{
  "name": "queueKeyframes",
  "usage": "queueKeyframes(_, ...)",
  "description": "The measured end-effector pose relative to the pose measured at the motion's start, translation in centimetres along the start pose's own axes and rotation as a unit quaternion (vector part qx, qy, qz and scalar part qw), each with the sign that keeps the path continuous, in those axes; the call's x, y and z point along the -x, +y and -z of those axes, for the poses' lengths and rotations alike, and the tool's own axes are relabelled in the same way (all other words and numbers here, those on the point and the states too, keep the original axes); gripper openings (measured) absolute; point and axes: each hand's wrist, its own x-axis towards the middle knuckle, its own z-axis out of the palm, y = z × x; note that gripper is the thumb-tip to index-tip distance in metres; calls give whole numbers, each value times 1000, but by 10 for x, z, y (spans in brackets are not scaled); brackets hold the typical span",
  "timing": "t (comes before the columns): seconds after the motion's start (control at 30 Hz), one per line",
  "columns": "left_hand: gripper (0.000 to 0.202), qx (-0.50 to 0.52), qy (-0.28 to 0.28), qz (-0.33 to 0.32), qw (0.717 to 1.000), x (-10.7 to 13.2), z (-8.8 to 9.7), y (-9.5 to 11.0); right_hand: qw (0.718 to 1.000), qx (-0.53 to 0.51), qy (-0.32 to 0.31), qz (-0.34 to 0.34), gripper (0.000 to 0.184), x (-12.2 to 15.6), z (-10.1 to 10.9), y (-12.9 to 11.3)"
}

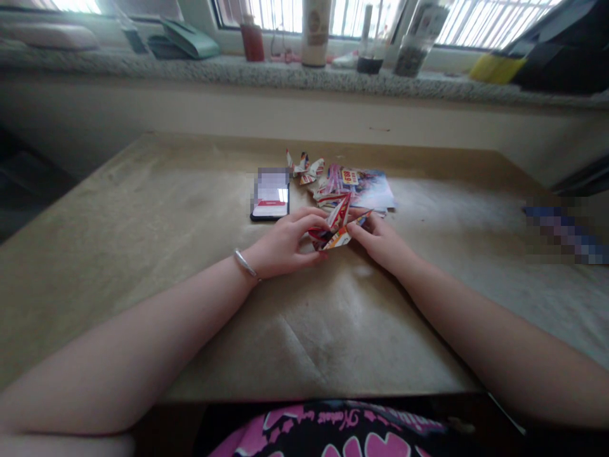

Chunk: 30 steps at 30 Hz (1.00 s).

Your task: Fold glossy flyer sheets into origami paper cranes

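Observation:
A folded paper figure (337, 233), printed in red, white and yellow with pointed tips, is held between both hands just above the table. My left hand (297, 238) grips its left side, fingers curled behind and thumb low in front. On its right side, my right hand (371, 236) pinches the paper between thumb and fingers. Beyond the hands rest several folded paper pieces (305, 168) of similar print. A phone (271, 193) with a lit screen lies left of them. Printed sheets (373, 188) are stacked behind my right hand.
A tan cover lies over the table (200, 209). At the back, a stone windowsill (276, 73) bears a red bottle (252, 41), a tall pale container (314, 32), jars and a green pouch (190, 39). A blurred, colourful item (566, 235) sits at the right edge.

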Motion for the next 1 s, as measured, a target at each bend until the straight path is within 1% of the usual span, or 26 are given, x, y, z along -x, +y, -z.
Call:
queueKeyframes(0.13, 39, -42, -27, -8, 999, 0, 1, 1, 1000, 20, 5, -4, 40, 0, -1, 2)
queueKeyframes(0.23, 39, -80, -31, 0, 996, 0, 2, 1, 999, 30, 17, -8, 38, 0, 0, 3)
queueKeyframes(0.3, 37, -92, -32, 5, 995, 0, 2, 2, 1000, 21, 11, -4, 36, 0, 0, 4)
queueKeyframes(0.43, 31, -73, -40, 16, 996, 1, 3, 3, 1000, 5, -15, 12, 33, 0, 2, 6)
queueKeyframes(0.6, 31, -59, -52, 26, 997, 2, 3, 3, 1000, 16, -4, -7, 30, 2, 5, 2)
queueKeyframes(0.67, 33, -59, -58, 33, 996, 2, 3, 3, 1000, 17, -11, -17, 31, 3, 6, 1)
queueKeyframes(0.73, 41, -58, -70, 34, 995, 2, 3, 1, 999, 21, -23, -28, 33, 3, 9, -1)
queueKeyframes(0.8, 46, -54, -64, 35, 996, 3, 2, -1, 998, 28, -35, -39, 33, 3, 11, -2)
queueKeyframes(0.9, 38, -40, -28, 39, 998, 2, 1, -7, 998, 14, -56, -34, 30, 3, 15, -2)
queueKeyframes(1.0, 34, -25, -26, 37, 999, 0, 1, -11, 996, -14, -79, -26, 26, 3, 18, -1)
